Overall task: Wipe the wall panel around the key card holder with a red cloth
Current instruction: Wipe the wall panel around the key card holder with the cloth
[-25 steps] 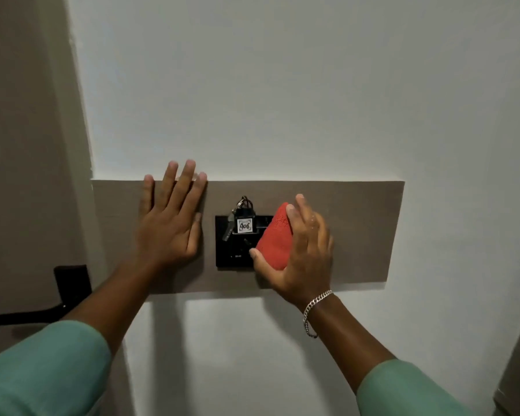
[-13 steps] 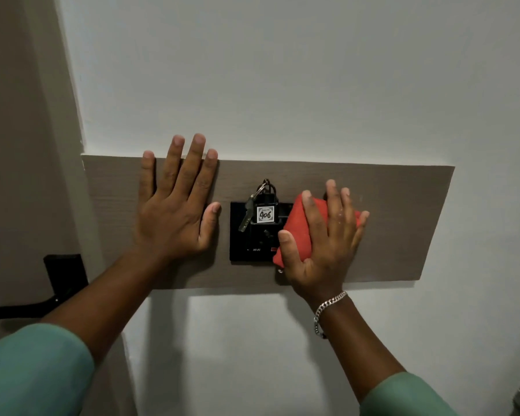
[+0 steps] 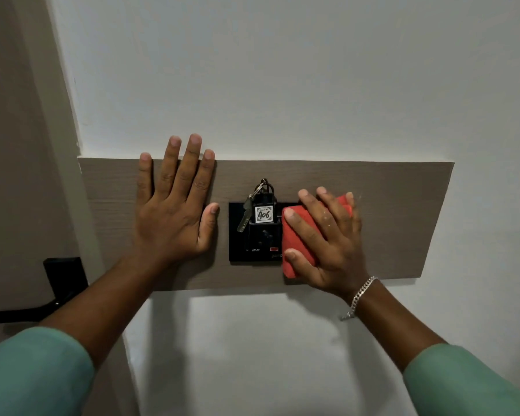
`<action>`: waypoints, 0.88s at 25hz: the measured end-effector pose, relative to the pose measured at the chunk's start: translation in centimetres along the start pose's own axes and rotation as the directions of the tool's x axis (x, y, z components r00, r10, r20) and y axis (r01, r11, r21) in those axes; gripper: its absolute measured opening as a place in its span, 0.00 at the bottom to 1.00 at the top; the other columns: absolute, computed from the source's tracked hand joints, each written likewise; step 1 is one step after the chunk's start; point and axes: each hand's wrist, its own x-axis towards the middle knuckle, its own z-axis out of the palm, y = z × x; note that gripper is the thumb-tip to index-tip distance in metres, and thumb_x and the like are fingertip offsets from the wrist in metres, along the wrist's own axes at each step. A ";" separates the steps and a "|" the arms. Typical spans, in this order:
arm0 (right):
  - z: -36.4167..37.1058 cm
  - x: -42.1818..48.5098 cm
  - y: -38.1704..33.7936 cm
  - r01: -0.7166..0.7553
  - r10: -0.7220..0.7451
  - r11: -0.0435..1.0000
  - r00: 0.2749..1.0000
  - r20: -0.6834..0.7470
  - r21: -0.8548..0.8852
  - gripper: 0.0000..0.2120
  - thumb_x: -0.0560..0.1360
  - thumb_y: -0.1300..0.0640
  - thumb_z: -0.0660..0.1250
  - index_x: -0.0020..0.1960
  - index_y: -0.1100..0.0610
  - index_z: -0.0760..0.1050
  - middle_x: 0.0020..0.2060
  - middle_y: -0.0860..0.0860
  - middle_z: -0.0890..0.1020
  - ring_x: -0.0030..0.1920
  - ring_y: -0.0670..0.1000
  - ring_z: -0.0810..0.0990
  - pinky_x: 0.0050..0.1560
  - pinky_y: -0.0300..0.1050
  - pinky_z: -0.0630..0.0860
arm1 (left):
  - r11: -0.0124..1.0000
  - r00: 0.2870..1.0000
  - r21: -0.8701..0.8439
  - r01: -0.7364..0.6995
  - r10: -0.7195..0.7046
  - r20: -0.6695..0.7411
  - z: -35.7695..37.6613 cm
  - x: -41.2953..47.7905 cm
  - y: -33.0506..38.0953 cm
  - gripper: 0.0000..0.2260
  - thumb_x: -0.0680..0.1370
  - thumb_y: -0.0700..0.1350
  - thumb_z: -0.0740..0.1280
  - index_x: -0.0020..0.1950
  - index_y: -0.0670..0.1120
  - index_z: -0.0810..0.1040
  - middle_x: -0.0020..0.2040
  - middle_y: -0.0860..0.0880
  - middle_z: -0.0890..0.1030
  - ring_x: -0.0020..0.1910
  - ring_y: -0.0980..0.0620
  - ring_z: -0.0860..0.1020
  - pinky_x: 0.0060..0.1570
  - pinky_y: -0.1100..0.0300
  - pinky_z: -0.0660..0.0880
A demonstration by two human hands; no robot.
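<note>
A grey-brown wall panel (image 3: 403, 211) runs across the white wall. At its middle sits a black key card holder (image 3: 254, 247) with a key and a tag reading 406 (image 3: 264, 214) hanging in it. My right hand (image 3: 327, 241) presses a folded red cloth (image 3: 297, 232) flat on the panel, over the holder's right edge. My left hand (image 3: 174, 211) lies flat and spread on the panel left of the holder, holding nothing, fingertips reaching past the panel's top edge.
A brown door with a black lever handle (image 3: 63, 280) stands at the left, past the wall corner. White wall (image 3: 282, 85) surrounds the panel above and below. A silver bracelet (image 3: 360, 295) is on the right wrist.
The right hand has flattened the red cloth against the panel and slid it slightly right and down off the holder. The view has come closer. The left hand stays flat.
</note>
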 end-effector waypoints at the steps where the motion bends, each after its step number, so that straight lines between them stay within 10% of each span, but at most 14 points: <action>1: -0.3 0.1 0.7 0.005 -0.005 1.000 1.000 0.004 0.010 0.24 0.79 0.41 0.58 0.71 0.51 0.72 0.71 0.57 0.73 0.74 0.60 0.69 0.73 0.72 0.60 | 1.000 1.000 0.002 0.000 0.000 -0.001 0.0 0.0 0.0 0.32 0.80 0.55 0.50 0.81 0.43 0.50 0.81 0.41 0.53 0.80 0.40 0.48 0.77 0.37 0.45; 5: 0.7 2.1 -1.7 -0.224 0.225 0.974 0.973 -0.050 0.040 0.24 0.79 0.40 0.56 0.70 0.50 0.72 0.72 0.56 0.73 0.75 0.59 0.67 0.76 0.70 0.56 | 1.000 1.000 -0.007 0.000 0.000 -0.006 -0.1 0.0 0.2 0.32 0.80 0.55 0.50 0.81 0.43 0.51 0.81 0.41 0.54 0.80 0.40 0.50 0.76 0.36 0.46; 10: -0.8 1.2 1.8 0.166 -0.165 0.986 0.985 0.046 -0.024 0.27 0.78 0.40 0.58 0.72 0.53 0.71 0.72 0.58 0.72 0.74 0.62 0.68 0.70 0.74 0.63 | 1.000 1.000 -0.006 -0.001 0.001 -0.020 0.1 0.0 0.0 0.32 0.80 0.55 0.51 0.81 0.43 0.51 0.81 0.42 0.53 0.80 0.41 0.50 0.76 0.36 0.48; 15: 0.9 2.0 -2.1 -0.272 0.273 0.962 0.961 -0.047 0.018 0.26 0.79 0.39 0.55 0.73 0.49 0.69 0.75 0.55 0.69 0.77 0.60 0.62 0.76 0.71 0.53 | 1.000 1.000 0.002 0.001 -0.001 -0.015 0.1 0.0 0.1 0.32 0.79 0.54 0.51 0.81 0.43 0.52 0.81 0.41 0.54 0.80 0.40 0.50 0.76 0.36 0.49; 20: 0.1 -0.5 1.1 0.084 -0.083 0.995 0.996 0.018 -0.050 0.28 0.78 0.39 0.59 0.74 0.51 0.66 0.73 0.57 0.70 0.75 0.62 0.66 0.73 0.72 0.59 | 1.000 1.000 -0.008 -0.001 0.001 -0.005 -0.1 -0.1 0.1 0.32 0.80 0.55 0.52 0.81 0.43 0.50 0.81 0.42 0.52 0.80 0.40 0.49 0.77 0.37 0.46; 22: 0.7 -0.7 -0.1 -0.137 0.135 0.990 0.990 -0.042 -0.030 0.28 0.78 0.39 0.57 0.75 0.49 0.65 0.75 0.57 0.68 0.77 0.61 0.63 0.75 0.70 0.57 | 1.000 1.000 -0.011 -0.001 0.001 0.008 -0.2 0.0 0.2 0.32 0.80 0.55 0.52 0.81 0.43 0.49 0.81 0.41 0.52 0.80 0.40 0.49 0.76 0.37 0.45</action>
